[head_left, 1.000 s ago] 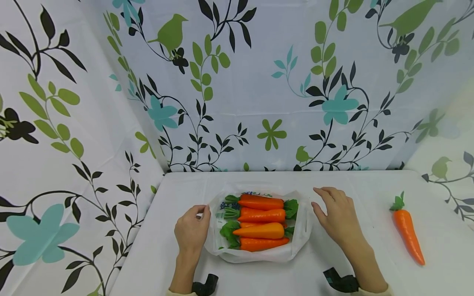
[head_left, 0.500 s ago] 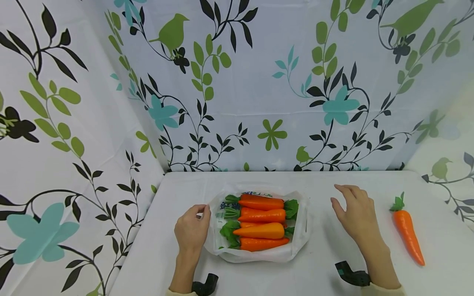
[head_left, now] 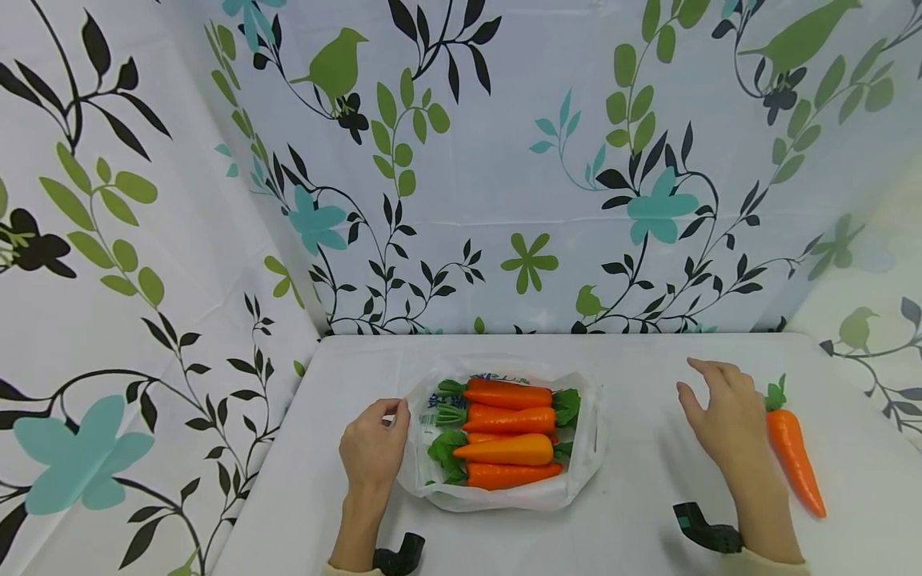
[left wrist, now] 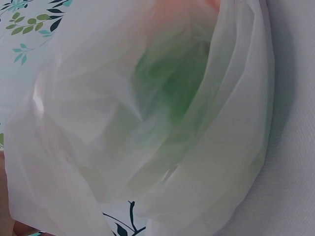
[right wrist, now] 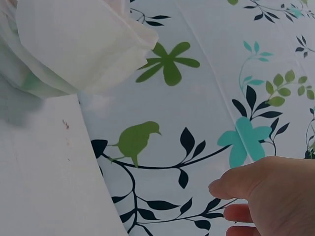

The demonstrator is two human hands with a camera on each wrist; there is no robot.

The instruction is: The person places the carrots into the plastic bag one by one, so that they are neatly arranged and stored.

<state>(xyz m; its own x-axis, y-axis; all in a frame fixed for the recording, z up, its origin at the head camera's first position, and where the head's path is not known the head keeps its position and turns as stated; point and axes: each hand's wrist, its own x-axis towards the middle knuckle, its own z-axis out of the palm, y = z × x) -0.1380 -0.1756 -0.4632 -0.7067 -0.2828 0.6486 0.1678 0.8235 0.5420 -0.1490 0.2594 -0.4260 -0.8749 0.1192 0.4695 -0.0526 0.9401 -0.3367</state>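
A white, see-through plastic bag sits on the table with its mouth facing up. Several orange carrots with green tops lie side by side inside it. My left hand pinches the bag's left rim between thumb and finger. In the left wrist view the bag's thin wall fills most of the picture, and only a bit of the hand shows at the left edge. To the right, my right hand hovers with nothing in it, fingers loosely bent. Just right of that hand lies a single carrot.
The white table ends at a patterned curtain along the back. A similar cloth hangs on the left. Each wrist carries a small black camera mount, such as the right one.
My right hand has moved rightward, away from the bag and toward the single carrot. My left hand keeps its place at the bag's rim.
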